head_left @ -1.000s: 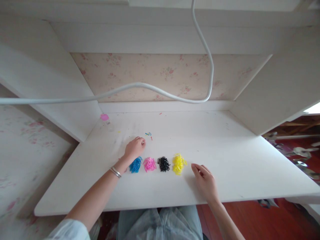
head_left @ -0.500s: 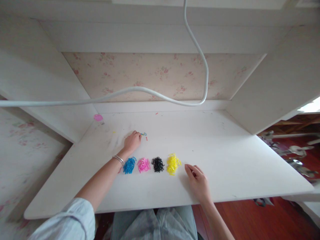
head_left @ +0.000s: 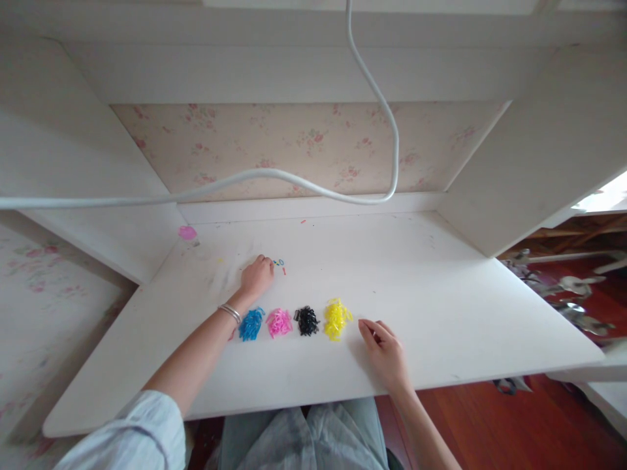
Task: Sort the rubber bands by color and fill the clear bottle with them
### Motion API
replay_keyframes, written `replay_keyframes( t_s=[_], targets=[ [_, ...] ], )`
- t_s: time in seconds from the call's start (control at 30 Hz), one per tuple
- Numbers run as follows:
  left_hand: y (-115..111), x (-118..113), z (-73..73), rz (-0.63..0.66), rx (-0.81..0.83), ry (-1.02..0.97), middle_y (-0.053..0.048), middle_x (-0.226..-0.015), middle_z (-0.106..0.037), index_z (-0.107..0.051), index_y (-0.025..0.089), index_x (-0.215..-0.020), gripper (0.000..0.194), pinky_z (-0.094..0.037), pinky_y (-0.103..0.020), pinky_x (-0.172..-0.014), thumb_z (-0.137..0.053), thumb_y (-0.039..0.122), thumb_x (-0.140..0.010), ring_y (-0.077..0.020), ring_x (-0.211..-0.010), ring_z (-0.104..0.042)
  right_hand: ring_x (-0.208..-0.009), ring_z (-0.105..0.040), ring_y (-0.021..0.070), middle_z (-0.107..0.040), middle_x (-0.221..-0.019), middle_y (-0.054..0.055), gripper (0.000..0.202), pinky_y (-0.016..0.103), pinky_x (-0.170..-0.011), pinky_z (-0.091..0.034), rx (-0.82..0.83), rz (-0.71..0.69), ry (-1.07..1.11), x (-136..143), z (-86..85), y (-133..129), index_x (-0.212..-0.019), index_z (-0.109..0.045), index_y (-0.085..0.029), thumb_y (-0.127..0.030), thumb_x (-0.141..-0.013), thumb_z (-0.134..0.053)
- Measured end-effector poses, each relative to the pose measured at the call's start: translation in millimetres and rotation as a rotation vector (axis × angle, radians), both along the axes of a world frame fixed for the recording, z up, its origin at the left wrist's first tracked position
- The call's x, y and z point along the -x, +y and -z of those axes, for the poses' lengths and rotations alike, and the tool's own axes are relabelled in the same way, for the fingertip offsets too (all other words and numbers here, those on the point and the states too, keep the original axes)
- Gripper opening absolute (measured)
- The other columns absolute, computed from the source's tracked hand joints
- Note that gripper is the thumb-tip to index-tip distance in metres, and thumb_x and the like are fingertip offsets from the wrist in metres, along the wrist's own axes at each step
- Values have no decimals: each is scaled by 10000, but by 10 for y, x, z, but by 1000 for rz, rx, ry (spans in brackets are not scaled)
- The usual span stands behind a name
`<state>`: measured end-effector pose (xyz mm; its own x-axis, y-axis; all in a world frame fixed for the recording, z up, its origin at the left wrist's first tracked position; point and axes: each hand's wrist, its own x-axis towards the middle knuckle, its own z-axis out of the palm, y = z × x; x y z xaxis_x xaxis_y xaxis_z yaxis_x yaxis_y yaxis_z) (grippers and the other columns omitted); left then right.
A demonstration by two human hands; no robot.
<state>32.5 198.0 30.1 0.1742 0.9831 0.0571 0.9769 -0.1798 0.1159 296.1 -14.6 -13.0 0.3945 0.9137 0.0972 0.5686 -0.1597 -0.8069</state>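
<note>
My left hand [head_left: 257, 277] reaches to the far left-middle of the white table, fingers bent and drawn together. Just beyond its fingertips lie a few small blue and yellow rubber bands [head_left: 279, 262] and an orange-red piece [head_left: 284, 271]. Whatever is between those fingers is hidden. Nearer me, a row of small loose bands forms a blue pile [head_left: 251, 324], a pink pile [head_left: 279, 322], a black pile [head_left: 307, 320] and a yellow pile [head_left: 337, 319]. Right of the yellow pile rests my right hand [head_left: 385, 352], thumb and fingers closed, nothing visible in them.
A white cable [head_left: 274, 173] crosses in front of the view. At the table's [head_left: 441, 313] back left is a pink round item [head_left: 187, 232]. A small red piece [head_left: 303, 221] lies near the back edge. Side panels flank the table.
The view has shifted slightly. My left hand has edged back from the small bands, showing a little more of them. My right hand stays in place beside the yellow pile.
</note>
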Motion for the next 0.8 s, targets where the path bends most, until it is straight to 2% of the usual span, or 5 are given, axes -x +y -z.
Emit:
replay_keyframes(
  t_s=[0.2, 0.37, 0.47, 0.6, 0.8],
  targets=[
    [-259, 12, -217, 35, -14, -30, -48, -1095, -597, -641, 226, -1011, 325, -457, -264, -760, -340, 330, -951, -167, -896, -617, -574, -520, 139, -619, -723, 31, 463, 254, -557, -408, -4, -6, -4, 4, 4, 2, -870, -710, -214, -571, -877, -415],
    [-673, -279, -343, 227, 49, -157, -16, -1094, -615, -661, 261, -999, 278, -441, -234, -795, -408, 356, -935, -143, -929, -605, -573, -518, 141, -613, -717, 29, 454, 253, -551, -407, 10, -8, -5, 8, 0, 10, -886, -709, -221, -566, -879, -414],
    [-836, -552, -326, 343, 131, -171, -13, -1045, -635, -675, 274, -974, 280, -441, -243, -793, -411, 354, -931, -144, -901, -616, -573, -519, 137, -612, -715, 22, 443, 250, -555, -403, 15, -10, -12, 8, 0, 8, -883, -709, -224, -557, -881, -417],
    [-872, -863, -234, 426, 179, -142, -26, -1005, -651, -697, 260, -904, 277, -453, -261, -745, -429, 333, -911, -156, -839, -633, -566, -509, 135, -609, -715, 22, 435, 248, -551, -393, -2, -1, -11, 9, 8, -5, -871, -708, -217, -544, -880, -422],
    [-788, -1054, -148, 474, 201, -136, -74, -929, -671, -711, 215, -808, 259, -461, -283, -724, -468, 279, -873, -184, -821, -644, -551, -486, 133, -577, -680, 17, 427, 249, -557, -391, -22, -3, 16, 24, -7, -33, -863, -702, -206, -527, -888, -421]
  ],
)
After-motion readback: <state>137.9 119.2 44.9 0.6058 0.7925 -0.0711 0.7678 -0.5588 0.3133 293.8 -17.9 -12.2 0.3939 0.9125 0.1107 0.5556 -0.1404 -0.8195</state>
